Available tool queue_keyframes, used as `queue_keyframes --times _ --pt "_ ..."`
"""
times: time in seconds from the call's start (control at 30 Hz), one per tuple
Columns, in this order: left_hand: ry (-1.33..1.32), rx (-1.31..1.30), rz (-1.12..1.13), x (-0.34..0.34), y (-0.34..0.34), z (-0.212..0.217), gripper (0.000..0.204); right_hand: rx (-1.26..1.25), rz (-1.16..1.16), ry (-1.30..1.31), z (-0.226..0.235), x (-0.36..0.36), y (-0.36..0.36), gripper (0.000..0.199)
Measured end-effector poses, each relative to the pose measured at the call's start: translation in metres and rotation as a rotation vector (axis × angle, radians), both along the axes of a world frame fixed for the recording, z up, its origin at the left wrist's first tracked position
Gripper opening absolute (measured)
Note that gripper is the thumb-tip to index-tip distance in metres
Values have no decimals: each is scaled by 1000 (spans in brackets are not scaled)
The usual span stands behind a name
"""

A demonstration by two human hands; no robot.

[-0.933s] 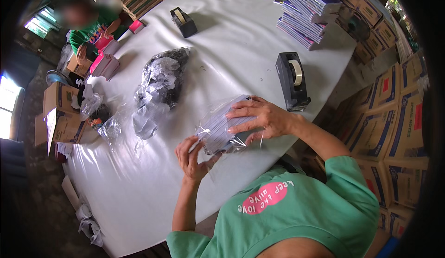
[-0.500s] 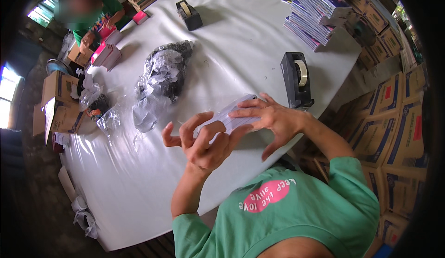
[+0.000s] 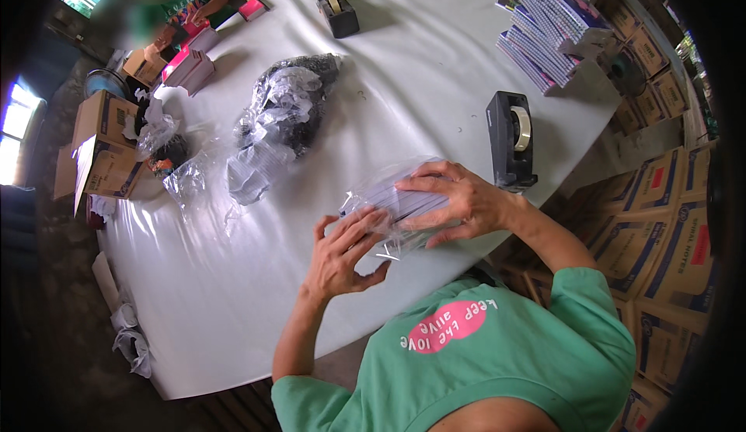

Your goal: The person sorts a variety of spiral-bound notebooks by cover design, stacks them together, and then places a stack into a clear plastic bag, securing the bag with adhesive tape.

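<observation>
A flat pack in a clear plastic bag point(image 3: 386, 196) lies on the white table point(image 3: 256, 292) near its front edge. My right hand point(image 3: 454, 203) grips the pack from the right side, fingers spread over its top. My left hand point(image 3: 342, 252) is at the pack's left end, fingertips pinching the loose plastic there.
A black tape dispenser point(image 3: 510, 138) stands just right of the pack; another point(image 3: 336, 11) sits far back. A heap of plastic bags point(image 3: 280, 121) lies mid-table. Stacked notebooks point(image 3: 548, 24) are back right. Cardboard boxes point(image 3: 660, 222) line the right side. A person in green works at far left.
My left hand has come up from the table onto the pack's left end and now pinches the plastic. My right hand stays on the pack.
</observation>
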State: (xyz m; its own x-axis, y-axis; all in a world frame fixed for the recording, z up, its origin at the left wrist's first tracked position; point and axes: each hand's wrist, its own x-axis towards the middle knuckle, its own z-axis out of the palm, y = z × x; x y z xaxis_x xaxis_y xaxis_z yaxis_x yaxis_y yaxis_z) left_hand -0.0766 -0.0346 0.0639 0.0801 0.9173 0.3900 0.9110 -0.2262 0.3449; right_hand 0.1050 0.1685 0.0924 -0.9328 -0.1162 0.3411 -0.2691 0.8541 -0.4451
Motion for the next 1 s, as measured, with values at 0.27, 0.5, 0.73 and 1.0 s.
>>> queue_keyframes --times 0.27,0.5,0.73,1.0 --pt "168 -271 -185 8 33 38 77 141 48 -178 12 8 2 47" --pt "203 -336 -235 9 34 47 89 -637 -127 -465 20 -32 66 61" --pt "191 -354 -207 5 31 44 90 -1446 -282 264 43 -72 47 21" --pt "267 -201 -46 14 26 42 97 -795 -1473 -25 -113 161 73 38"
